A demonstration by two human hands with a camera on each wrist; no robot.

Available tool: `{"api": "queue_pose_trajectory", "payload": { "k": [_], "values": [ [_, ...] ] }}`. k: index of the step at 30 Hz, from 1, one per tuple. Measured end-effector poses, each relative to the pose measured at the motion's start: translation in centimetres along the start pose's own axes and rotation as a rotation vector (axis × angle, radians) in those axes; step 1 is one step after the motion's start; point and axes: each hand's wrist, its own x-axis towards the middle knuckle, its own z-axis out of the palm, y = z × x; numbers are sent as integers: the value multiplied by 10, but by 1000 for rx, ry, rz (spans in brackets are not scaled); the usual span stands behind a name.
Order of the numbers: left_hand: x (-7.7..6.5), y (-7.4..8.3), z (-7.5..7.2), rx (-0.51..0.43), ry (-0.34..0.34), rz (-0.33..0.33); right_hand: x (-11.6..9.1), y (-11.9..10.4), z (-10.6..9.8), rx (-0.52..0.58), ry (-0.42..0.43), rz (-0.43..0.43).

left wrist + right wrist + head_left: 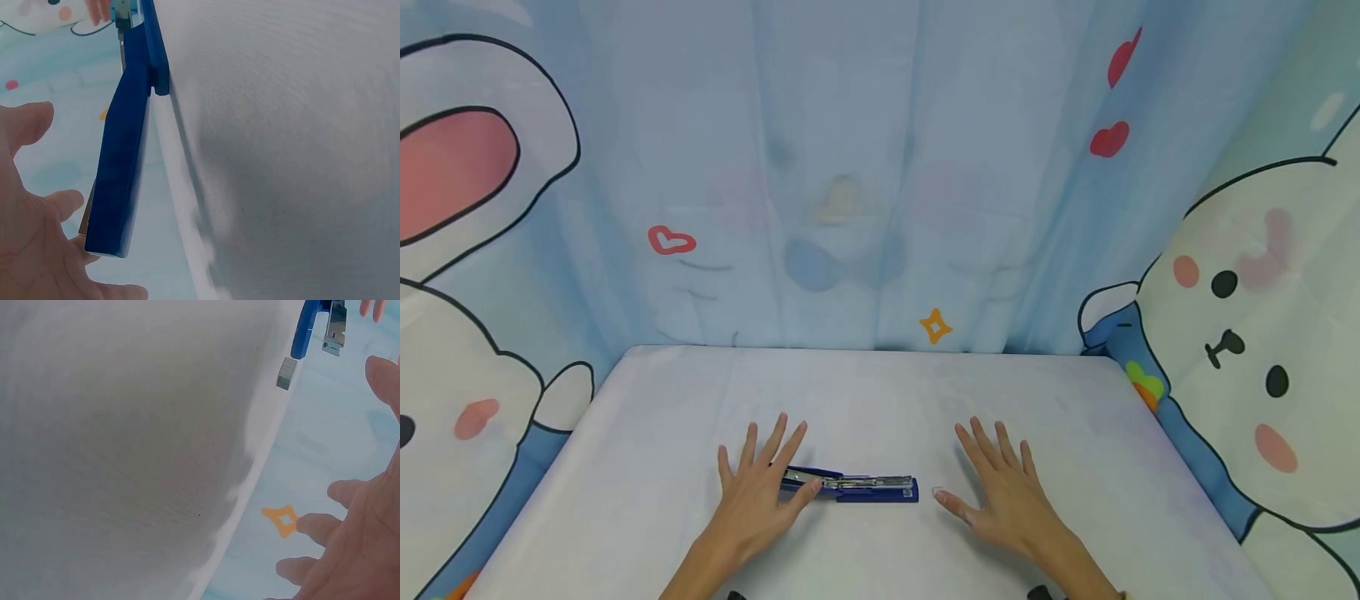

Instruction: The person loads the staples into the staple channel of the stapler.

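Note:
A blue stapler (880,490) lies on the white table, opened out, its metal staple channel (335,328) showing in the right wrist view. My left hand (752,500) is spread with straight fingers over the stapler's left end and hides part of it; the thumb overlaps the stapler in the head view. In the left wrist view the long blue body (119,162) stands beside that hand's fingers. On the other side, my right hand (1007,504) is spread and holds nothing. A small silver strip of staples (287,374) lies between the stapler's right end and the right thumb.
The white cloth-covered table (865,400) ends at a light blue curtain (850,167) behind it. Cartoon bear figures are printed on the cloth at the left and right sides.

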Motion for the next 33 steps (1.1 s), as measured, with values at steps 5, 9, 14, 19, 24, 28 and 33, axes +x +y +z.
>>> {"api": "queue_pose_trajectory", "payload": {
  "k": [5,9,14,19,24,28,33],
  "values": [
    [1,2,-2,-42,-35,-5,0,-1,2,-8,-11,5],
    [1,3,-3,-69,-63,-11,-1,-1,3,-26,-6,-5],
    [1,3,-3,-84,-86,-22,-2,1,4,-19,2,-27],
    [1,4,-4,-83,-96,-34,-2,1,4,-7,-7,-37],
    [0,4,-3,-98,-94,-42,-3,-1,4,15,-17,-54],
    [0,2,-2,-130,-70,-39,-3,-3,4,17,-34,-57],
    [3,-2,0,-202,-45,-45,-2,-4,3,15,-50,-67]
  ]
}}
